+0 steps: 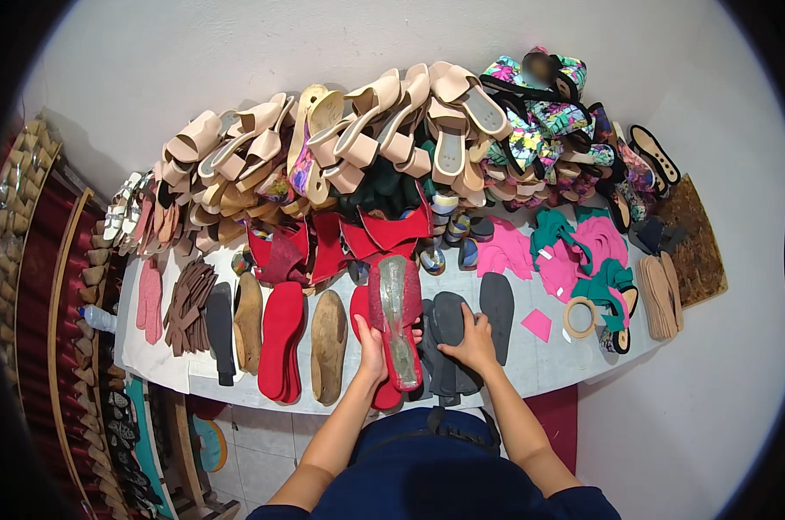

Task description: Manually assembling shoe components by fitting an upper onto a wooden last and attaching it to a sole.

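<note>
My left hand [373,351] is closed round the side of a red slipper [380,290], with its underside turned up. A shiny grey patch runs along that underside, and the slipper's wide textured red band wraps round the front half. To its right, my right hand [474,343] grips a dark grey sole [449,314] with thumb and fingers, on a pile of similar soles. Another dark grey sole [496,316] lies just right of that hand. Partly hidden behind my left hand are red soles [358,303]. Left of it lies a wooden shoe last [327,347].
More red soles [280,342], brown strips [191,303] and pink insoles [149,299] lie leftward on the white table [540,373]. Beige heeled sandals [358,130] are heaped along the wall. Pink and green pieces [574,251], a tape roll [580,318] and tan soles [659,295] sit rightward.
</note>
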{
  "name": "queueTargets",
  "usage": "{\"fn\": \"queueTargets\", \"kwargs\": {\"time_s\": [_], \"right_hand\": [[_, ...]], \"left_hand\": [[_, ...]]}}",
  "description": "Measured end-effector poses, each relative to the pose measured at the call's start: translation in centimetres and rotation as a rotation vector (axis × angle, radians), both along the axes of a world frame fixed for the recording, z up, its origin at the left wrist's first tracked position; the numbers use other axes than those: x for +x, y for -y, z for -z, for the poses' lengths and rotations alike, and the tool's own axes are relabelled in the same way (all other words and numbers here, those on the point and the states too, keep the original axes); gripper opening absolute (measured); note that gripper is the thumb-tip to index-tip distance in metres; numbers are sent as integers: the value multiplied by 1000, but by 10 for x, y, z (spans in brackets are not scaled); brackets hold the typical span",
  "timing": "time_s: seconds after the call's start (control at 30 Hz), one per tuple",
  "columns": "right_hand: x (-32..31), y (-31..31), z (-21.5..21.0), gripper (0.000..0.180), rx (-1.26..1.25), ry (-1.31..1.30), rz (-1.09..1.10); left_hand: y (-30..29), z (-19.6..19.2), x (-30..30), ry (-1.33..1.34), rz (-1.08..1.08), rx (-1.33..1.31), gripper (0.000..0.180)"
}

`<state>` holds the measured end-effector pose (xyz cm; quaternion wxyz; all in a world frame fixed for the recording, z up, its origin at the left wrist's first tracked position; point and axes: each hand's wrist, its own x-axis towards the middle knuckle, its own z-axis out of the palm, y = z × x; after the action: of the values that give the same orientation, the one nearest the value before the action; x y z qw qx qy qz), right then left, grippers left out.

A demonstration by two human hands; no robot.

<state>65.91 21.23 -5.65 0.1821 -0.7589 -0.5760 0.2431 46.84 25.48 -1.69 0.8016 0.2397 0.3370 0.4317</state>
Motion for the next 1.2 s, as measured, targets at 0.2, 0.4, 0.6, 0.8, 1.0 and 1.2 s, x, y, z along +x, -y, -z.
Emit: {"fn": "queueTargets", "kwargs": {"time_s": [0.2, 0.4, 0.6, 0.8, 1.0, 1.2], "right_hand": [[18, 1, -4, 78, 111, -103, 113], [59, 8, 8, 70, 121, -692, 248], [41, 11, -19, 69, 60, -177, 154], [42, 8, -7, 68, 177, 187, 312], [39, 8, 6, 65, 62, 304, 309], [39, 16, 22, 62, 210, 358, 300]], "left_hand": [[9, 2, 2, 41, -28, -9, 93], [16, -2, 7, 49, -5, -32, 93], [18, -1, 3, 42, -7, -22, 92], [20, -1, 3, 43, -3, 2, 92], [20, 1, 2, 44, -16, 3, 91], [20, 0, 3, 32, -16, 5, 91]]}}
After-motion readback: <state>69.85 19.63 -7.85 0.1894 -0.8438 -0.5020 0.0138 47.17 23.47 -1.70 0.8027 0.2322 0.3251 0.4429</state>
